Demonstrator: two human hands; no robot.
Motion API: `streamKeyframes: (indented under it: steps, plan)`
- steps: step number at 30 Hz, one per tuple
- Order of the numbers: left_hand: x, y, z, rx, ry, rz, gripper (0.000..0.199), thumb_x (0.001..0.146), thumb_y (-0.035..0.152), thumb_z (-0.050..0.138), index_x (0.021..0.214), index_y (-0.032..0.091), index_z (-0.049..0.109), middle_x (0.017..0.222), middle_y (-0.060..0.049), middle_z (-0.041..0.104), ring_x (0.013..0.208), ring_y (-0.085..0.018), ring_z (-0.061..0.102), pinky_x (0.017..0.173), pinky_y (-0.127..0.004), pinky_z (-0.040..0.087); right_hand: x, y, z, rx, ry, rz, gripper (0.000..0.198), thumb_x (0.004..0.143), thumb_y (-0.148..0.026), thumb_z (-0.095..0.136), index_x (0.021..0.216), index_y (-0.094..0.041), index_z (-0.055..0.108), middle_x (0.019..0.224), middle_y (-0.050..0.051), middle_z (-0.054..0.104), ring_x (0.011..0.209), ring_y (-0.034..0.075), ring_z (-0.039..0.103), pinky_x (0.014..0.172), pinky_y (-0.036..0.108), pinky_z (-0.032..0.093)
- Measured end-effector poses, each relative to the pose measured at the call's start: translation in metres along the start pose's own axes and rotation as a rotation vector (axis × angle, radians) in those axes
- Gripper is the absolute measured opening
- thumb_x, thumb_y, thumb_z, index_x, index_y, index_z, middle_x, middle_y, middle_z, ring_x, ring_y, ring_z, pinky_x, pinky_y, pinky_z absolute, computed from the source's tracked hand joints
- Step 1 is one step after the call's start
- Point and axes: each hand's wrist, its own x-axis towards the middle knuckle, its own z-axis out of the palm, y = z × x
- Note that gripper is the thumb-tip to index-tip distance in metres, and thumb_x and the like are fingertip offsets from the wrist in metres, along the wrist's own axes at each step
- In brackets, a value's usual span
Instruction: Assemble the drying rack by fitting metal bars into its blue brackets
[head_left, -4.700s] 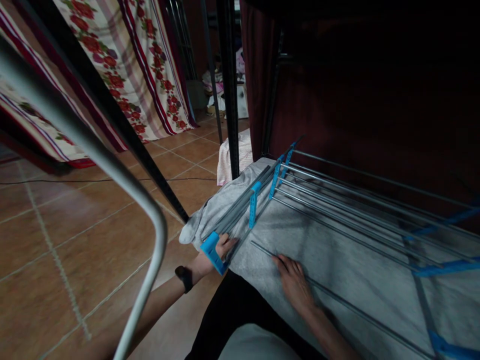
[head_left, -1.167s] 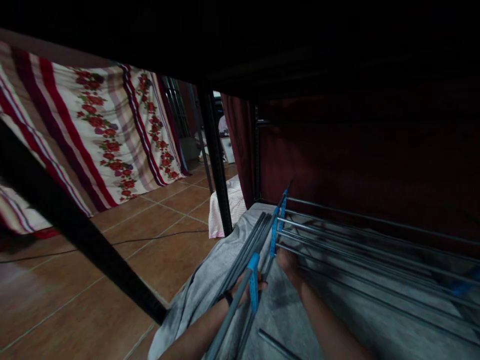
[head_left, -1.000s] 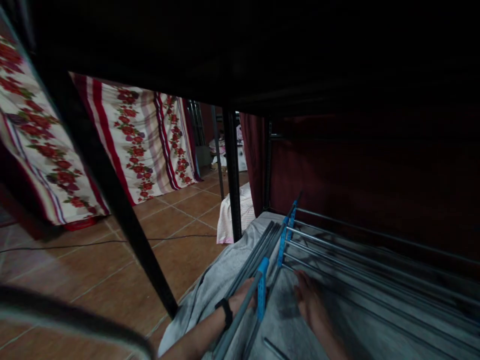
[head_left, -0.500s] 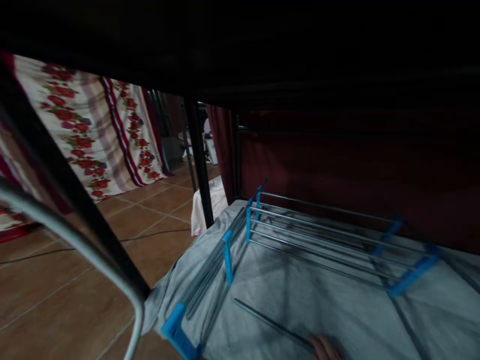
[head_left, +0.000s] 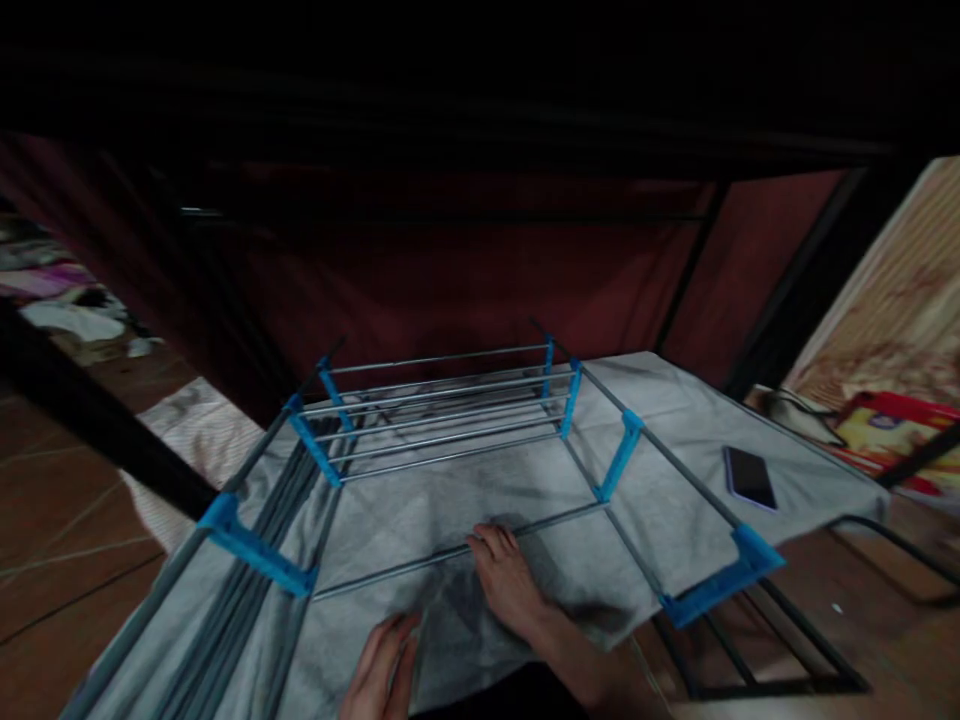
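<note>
A frame of grey metal rods and blue plastic brackets [head_left: 619, 458] lies on a bed's grey sheet [head_left: 442, 510]. A crosswise rod [head_left: 390, 577] runs between a left bracket [head_left: 259, 553] and a right one. My right hand [head_left: 506, 575] is closed over this rod near its middle. Nearer to me, my left hand [head_left: 382, 668] hovers low over the sheet, its fingers loosely bent and a small gap beside the thumb. Nothing shows in it. Several loose rods [head_left: 247, 580] lie bundled along the frame's left side. Farther back, several crosswise rods [head_left: 450, 425] span two bracket pairs.
A phone [head_left: 750, 478] lies on the sheet at the right. A dark bed post [head_left: 97, 410] slants at the left, and dark bars hang low overhead. A dark red curtain [head_left: 465, 290] closes the back. Black metal bars [head_left: 780, 688] stand at the lower right.
My view has swung to the right, bringing in the frame's right side and the phone. The loose rod my hand held now lies across between the brackets. My other hand has come into view.
</note>
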Motion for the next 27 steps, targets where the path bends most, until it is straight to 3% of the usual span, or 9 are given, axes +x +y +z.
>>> streamKeyframes:
  steps: [3,6,10,13,16,20,24,27]
  plan:
    - [0.044,0.007,0.021,0.086,0.067,0.214,0.035,0.100,0.046,0.048,0.120,0.029,0.071,0.124,-0.009,0.073,0.118,-0.030,0.070,0.108,-0.051,0.057,-0.048,0.009,-0.012,0.083,0.104,0.108,0.048,0.094,-0.008,0.044,0.138,-0.021,0.060,0.148,0.011,0.059,0.136,0.025,0.055,0.117,0.045,0.049]
    - [0.077,0.008,0.046,0.142,0.009,0.340,0.037,0.100,0.044,0.049,0.125,0.026,0.069,0.129,-0.012,0.070,0.121,-0.032,0.068,0.107,-0.055,0.057,-0.109,0.021,-0.028,0.163,0.207,0.219,0.042,0.097,-0.013,0.040,0.129,-0.025,0.064,0.140,0.009,0.064,0.128,0.024,0.061,0.111,0.044,0.055]
    - [0.094,0.007,0.085,0.090,-0.119,0.355,0.037,0.098,0.043,0.052,0.127,0.025,0.067,0.134,-0.012,0.067,0.123,-0.031,0.066,0.109,-0.054,0.056,-0.188,0.047,-0.057,0.260,0.348,0.518,0.030,0.099,-0.027,0.041,0.112,-0.032,0.067,0.114,0.008,0.073,0.109,0.027,0.070,0.096,0.045,0.061]
    - [0.109,0.020,0.114,-0.020,-0.205,0.335,0.037,0.098,0.039,0.051,0.128,0.024,0.066,0.133,-0.010,0.067,0.123,-0.028,0.066,0.112,-0.051,0.054,-0.227,0.075,-0.086,0.262,0.513,0.801,0.018,0.095,-0.038,0.049,0.105,-0.031,0.062,0.097,0.008,0.072,0.092,0.029,0.071,0.084,0.047,0.062]
    - [0.135,0.047,0.144,-0.092,-0.289,0.328,0.035,0.096,0.031,0.051,0.127,0.023,0.066,0.128,-0.009,0.069,0.122,-0.026,0.066,0.112,-0.048,0.053,-0.238,0.100,-0.114,0.250,0.592,0.896,0.033,0.091,-0.043,0.052,0.118,-0.025,0.057,0.111,0.012,0.070,0.104,0.030,0.070,0.094,0.049,0.059]
    - [0.176,0.093,0.190,-0.071,-0.480,0.295,0.036,0.094,0.018,0.049,0.125,0.017,0.067,0.124,-0.013,0.070,0.114,-0.025,0.069,0.105,-0.043,0.056,-0.227,0.120,-0.132,0.272,0.415,0.846,0.042,0.090,-0.048,0.053,0.122,-0.023,0.062,0.120,0.012,0.071,0.115,0.029,0.068,0.101,0.047,0.056]
    - [0.205,0.126,0.238,-0.022,-0.584,0.287,0.036,0.090,0.014,0.053,0.123,0.012,0.068,0.119,-0.014,0.072,0.104,-0.024,0.071,0.099,-0.042,0.058,-0.222,0.131,-0.123,0.289,0.291,0.908,0.039,0.089,-0.054,0.051,0.108,-0.025,0.068,0.096,0.010,0.076,0.090,0.030,0.074,0.082,0.042,0.061]
    - [0.218,0.142,0.266,-0.012,-0.582,0.322,0.046,0.084,0.004,0.052,0.126,0.015,0.068,0.133,-0.014,0.067,0.120,-0.025,0.066,0.110,-0.042,0.052,-0.222,0.139,-0.116,0.192,0.278,0.866,0.033,0.089,-0.054,0.050,0.094,-0.029,0.071,0.080,0.010,0.074,0.075,0.030,0.072,0.070,0.042,0.061]
